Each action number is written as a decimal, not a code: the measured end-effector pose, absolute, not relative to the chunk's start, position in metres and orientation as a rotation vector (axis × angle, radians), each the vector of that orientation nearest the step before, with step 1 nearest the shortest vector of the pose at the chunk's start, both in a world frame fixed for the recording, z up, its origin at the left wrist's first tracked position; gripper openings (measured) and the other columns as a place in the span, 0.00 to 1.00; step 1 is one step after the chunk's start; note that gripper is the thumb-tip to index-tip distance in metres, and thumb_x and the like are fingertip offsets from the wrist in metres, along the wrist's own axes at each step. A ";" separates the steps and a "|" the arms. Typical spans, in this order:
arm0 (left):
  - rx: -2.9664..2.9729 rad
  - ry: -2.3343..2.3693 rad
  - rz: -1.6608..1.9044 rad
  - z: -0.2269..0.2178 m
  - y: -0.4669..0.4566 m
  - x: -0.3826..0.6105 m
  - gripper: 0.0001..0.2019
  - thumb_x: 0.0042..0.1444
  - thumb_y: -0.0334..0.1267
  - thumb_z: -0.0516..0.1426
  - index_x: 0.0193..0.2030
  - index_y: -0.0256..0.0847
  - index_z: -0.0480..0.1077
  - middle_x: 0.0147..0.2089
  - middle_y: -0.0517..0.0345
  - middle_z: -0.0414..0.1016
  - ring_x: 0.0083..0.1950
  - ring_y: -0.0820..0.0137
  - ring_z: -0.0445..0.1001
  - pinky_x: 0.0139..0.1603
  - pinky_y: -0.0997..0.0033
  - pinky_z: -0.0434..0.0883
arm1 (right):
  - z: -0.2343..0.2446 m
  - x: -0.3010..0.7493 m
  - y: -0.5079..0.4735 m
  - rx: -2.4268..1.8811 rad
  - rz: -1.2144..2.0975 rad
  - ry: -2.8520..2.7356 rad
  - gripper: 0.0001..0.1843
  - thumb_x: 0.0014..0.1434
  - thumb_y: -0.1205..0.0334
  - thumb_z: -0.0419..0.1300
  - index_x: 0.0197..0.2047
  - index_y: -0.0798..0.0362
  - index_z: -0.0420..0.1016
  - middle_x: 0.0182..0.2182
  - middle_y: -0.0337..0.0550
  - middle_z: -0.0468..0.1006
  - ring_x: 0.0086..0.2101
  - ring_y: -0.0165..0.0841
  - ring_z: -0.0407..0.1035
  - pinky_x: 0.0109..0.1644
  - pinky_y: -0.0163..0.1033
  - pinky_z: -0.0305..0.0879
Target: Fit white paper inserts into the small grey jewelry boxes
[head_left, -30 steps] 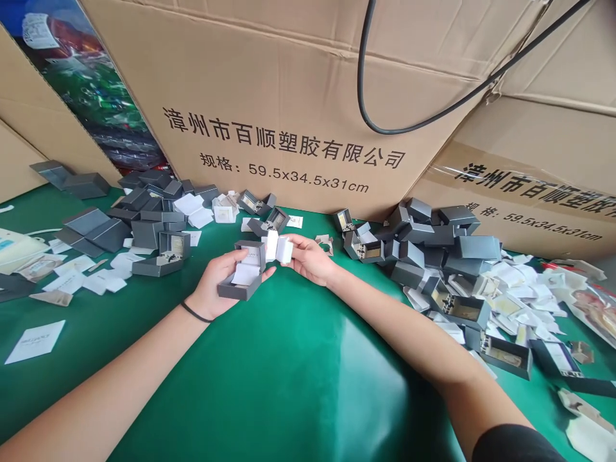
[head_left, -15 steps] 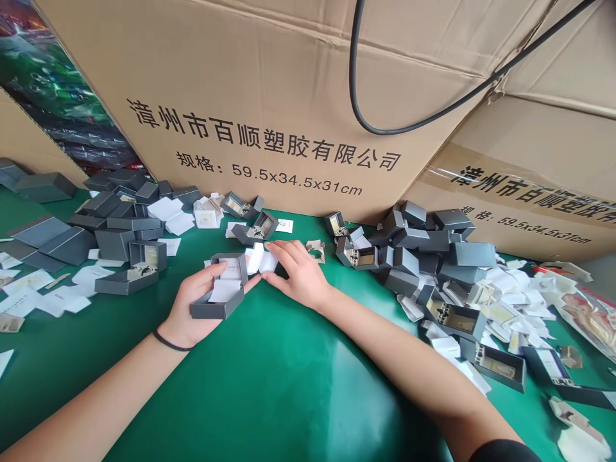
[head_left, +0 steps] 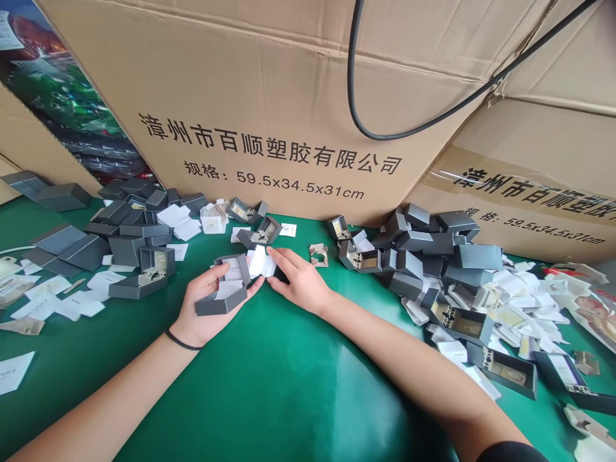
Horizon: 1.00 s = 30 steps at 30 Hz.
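My left hand (head_left: 203, 307) is wrapped around a small dark grey hinged gift box (head_left: 222, 301), its lid raised. White lining with faint print shows in the lid, and a white piece sits in the base. Just right of the box, my right hand (head_left: 301, 280) has its fingers on a folded white card insert (head_left: 260, 262), low over the table. The tips of my left fingers reach close beneath that insert. Behind the insert stands another open grey box (head_left: 262, 232). A torn beige card piece (head_left: 318, 255) lies beyond my right hand.
Grey boxes (head_left: 129, 230) and loose white cards (head_left: 41, 307) lie at the left of the green table (head_left: 250, 398). More boxes (head_left: 409, 240) and a heap of white papers (head_left: 517, 295) fill the right. Large cartons (head_left: 269, 83) stand behind, with a black cable (head_left: 353, 83) hanging in front.
The view has turned slightly left, so most things sit a little further right. The white insert looks spread a bit wider at my right fingertips. My left hand still holds the box.
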<state>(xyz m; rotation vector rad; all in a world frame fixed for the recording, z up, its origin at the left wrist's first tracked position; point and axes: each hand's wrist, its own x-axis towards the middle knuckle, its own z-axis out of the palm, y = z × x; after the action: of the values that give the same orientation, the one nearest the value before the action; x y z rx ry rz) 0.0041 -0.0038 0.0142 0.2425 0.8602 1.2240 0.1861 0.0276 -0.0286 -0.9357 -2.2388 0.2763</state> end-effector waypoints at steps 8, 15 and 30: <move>0.313 0.856 1.146 0.016 -0.006 0.006 0.13 0.59 0.30 0.49 0.44 0.40 0.73 0.47 0.54 0.78 0.59 0.61 0.67 0.60 0.50 0.66 | -0.027 0.184 0.024 -0.829 0.305 -2.157 0.32 0.60 0.65 0.49 0.67 0.50 0.46 0.57 0.50 0.65 0.56 0.37 0.61 0.57 0.44 0.65; 0.349 0.802 1.114 0.012 -0.007 0.006 0.10 0.57 0.31 0.52 0.41 0.39 0.74 0.44 0.52 0.79 0.57 0.58 0.69 0.62 0.44 0.61 | -0.027 0.183 0.023 -0.780 0.376 -2.095 0.29 0.60 0.66 0.50 0.64 0.52 0.51 0.57 0.51 0.65 0.57 0.35 0.61 0.58 0.42 0.64; 0.318 0.870 1.141 0.015 -0.008 0.007 0.11 0.57 0.29 0.51 0.40 0.34 0.74 0.42 0.49 0.79 0.49 0.62 0.75 0.58 0.57 0.68 | -0.027 0.182 0.024 -0.748 0.386 -2.124 0.27 0.61 0.66 0.49 0.63 0.50 0.53 0.57 0.50 0.66 0.57 0.36 0.60 0.60 0.46 0.62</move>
<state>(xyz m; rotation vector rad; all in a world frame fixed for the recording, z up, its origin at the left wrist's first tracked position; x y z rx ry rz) 0.0074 -0.0075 0.0151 0.3176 0.8705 1.1409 0.1823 0.0241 -0.0268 -0.7480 -2.1242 0.3859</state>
